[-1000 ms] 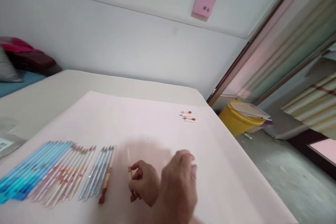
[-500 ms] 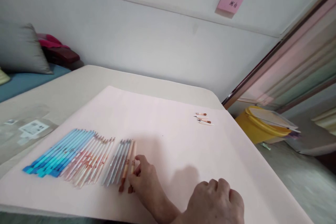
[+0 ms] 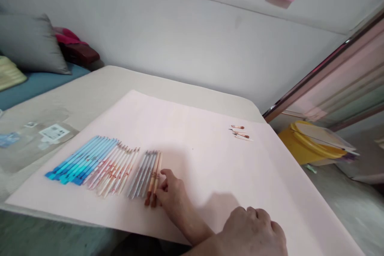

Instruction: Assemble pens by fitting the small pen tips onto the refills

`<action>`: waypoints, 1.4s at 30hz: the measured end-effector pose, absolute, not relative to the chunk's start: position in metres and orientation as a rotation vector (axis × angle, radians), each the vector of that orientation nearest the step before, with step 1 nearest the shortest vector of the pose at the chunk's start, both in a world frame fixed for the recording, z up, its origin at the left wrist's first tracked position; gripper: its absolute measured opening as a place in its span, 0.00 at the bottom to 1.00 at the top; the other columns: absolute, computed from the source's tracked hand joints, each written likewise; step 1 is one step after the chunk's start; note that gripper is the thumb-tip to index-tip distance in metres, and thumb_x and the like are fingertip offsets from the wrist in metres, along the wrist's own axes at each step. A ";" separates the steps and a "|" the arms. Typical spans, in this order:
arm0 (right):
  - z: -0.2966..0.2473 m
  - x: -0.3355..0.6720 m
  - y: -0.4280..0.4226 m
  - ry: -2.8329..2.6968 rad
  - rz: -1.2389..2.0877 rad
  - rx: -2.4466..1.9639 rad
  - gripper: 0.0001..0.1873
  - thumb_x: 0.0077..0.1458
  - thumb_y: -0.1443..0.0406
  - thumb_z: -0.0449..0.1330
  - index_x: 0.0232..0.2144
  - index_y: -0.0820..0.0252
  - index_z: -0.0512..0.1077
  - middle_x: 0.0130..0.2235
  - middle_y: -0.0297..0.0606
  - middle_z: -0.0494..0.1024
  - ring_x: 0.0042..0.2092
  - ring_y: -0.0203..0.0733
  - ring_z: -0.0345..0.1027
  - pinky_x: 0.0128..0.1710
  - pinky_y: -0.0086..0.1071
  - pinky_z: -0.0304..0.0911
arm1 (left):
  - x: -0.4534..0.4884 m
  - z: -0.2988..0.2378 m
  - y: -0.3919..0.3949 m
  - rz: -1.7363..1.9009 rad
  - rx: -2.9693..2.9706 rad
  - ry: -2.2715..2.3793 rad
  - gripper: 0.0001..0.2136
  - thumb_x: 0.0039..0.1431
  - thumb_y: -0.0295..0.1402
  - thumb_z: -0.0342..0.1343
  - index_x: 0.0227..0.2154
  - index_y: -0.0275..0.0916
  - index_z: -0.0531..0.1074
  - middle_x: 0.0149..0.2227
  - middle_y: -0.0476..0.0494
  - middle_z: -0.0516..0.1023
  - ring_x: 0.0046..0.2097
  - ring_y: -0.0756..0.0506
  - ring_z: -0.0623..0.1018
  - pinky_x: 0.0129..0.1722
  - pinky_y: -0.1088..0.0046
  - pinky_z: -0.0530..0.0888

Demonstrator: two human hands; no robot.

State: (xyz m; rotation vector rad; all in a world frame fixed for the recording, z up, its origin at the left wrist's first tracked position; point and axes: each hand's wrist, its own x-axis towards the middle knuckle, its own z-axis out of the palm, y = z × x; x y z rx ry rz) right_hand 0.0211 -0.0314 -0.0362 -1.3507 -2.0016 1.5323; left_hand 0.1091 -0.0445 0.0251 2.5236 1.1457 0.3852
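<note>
A row of pencils lies side by side on a large pale pink sheet [image 3: 210, 136]: blue ones [image 3: 81, 160] at the left, then white-and-red ones [image 3: 115, 167], grey ones [image 3: 142, 174], and two orange ones [image 3: 153, 184] at the right end. My left hand [image 3: 172, 194] is at that right end, its fingertips closed against the outermost orange pencil, which lies flat in the row. My right hand [image 3: 255, 234] rests on the sheet at the lower right. Its fingers are curled under and nothing shows in them.
Three short pencil pieces [image 3: 240, 132] lie far right on the sheet. The sheet covers a beige table [image 3: 99, 84] with clear plastic wrappers [image 3: 45, 136] at its left. A yellow tub [image 3: 303, 146] stands on the floor at the right, with cushions [image 3: 30, 48] at the far left.
My left hand carried the orange pencil left and laid it at the right end of the row. My right hand drew back toward me. The camera turned left.
</note>
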 end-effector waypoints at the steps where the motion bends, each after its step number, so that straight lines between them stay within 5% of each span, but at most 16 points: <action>1: -0.036 0.023 -0.032 -2.053 1.495 -1.349 0.26 0.43 0.75 0.52 0.47 0.58 0.63 0.24 0.30 0.72 0.25 0.34 0.67 0.24 0.25 0.59 | 0.109 0.027 -0.045 0.354 2.524 1.117 0.12 0.58 0.29 0.45 0.40 0.27 0.69 0.35 0.34 0.73 0.35 0.41 0.75 0.22 0.67 0.67; 15: -0.008 0.035 -0.041 -2.425 1.385 -1.074 0.33 0.42 0.75 0.53 0.53 0.53 0.57 0.41 0.36 0.71 0.41 0.38 0.67 0.42 0.30 0.61 | 0.112 0.025 -0.047 0.353 2.552 0.986 0.16 0.53 0.36 0.52 0.39 0.26 0.69 0.34 0.30 0.74 0.33 0.41 0.75 0.19 0.70 0.62; 42: -0.015 0.036 -0.041 -2.432 1.343 -0.988 0.28 0.47 0.73 0.53 0.52 0.53 0.59 0.42 0.35 0.71 0.40 0.38 0.68 0.40 0.29 0.60 | 0.113 0.024 -0.047 0.248 2.491 1.036 0.13 0.56 0.29 0.47 0.41 0.26 0.69 0.35 0.31 0.74 0.35 0.41 0.74 0.23 0.68 0.64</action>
